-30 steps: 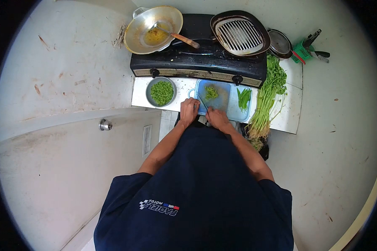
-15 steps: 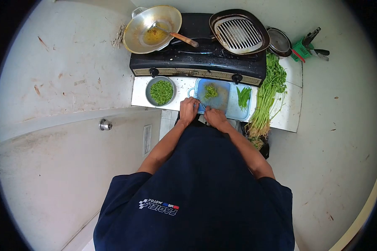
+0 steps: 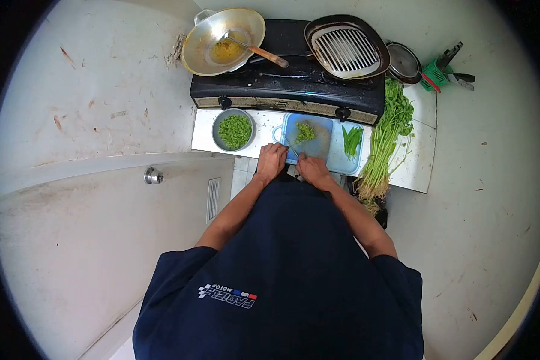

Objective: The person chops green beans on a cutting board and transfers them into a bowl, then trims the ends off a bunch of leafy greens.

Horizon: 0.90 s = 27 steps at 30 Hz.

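My left hand is at the left front corner of the blue cutting board, its fingers pressed together; whatever they pinch is too small to make out. Just right of it, my right hand is closed around a knife, whose thin blade slants up and left toward the left fingers. The handle is hidden in the fist. Chopped green pieces lie in a small heap on the board, beyond both hands. Several whole green chillies or pods rest on the light blue tray to the right.
A grey bowl of chopped greens stands left. Behind is a black gas stove bearing a wok with a wooden-handled spatula and a grill pan. Leafy stalks lie right, near a green basket of utensils.
The whole view has shifted slightly, with the stove and counter appearing a little further right. Both hands stay at the board's front edge, and the knife blade's angle differs only slightly.
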Each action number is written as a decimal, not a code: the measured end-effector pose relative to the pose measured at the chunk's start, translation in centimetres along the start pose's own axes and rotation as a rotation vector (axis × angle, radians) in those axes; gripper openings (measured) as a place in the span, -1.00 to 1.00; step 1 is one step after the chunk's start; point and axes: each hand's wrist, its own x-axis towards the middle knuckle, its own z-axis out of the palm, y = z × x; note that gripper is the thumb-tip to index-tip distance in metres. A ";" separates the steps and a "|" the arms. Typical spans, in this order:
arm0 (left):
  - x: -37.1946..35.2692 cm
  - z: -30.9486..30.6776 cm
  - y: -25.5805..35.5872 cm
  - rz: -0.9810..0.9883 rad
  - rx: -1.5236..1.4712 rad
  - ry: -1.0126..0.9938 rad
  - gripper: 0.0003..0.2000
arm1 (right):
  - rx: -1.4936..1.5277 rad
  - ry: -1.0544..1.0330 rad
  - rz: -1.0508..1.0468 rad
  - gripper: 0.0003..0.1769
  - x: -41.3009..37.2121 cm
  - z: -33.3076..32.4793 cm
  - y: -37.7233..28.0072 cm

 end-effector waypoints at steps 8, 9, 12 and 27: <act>-0.6 -0.2 -0.3 0.055 -0.012 -0.008 -0.76 | -0.034 -0.083 0.024 -0.77 0.5 -0.2 -0.5; -0.7 -0.4 -0.2 0.073 -0.001 -0.010 -0.75 | -0.025 -0.084 0.032 -0.78 0.4 -0.6 -0.6; -0.8 -0.6 0.1 0.070 0.044 -0.059 -0.73 | -0.034 -0.069 0.030 -0.79 0.1 -0.5 -0.7; -0.9 -1.0 0.0 0.167 0.230 -0.191 -0.59 | -0.006 -0.044 -0.052 -0.77 -1.0 0.2 0.1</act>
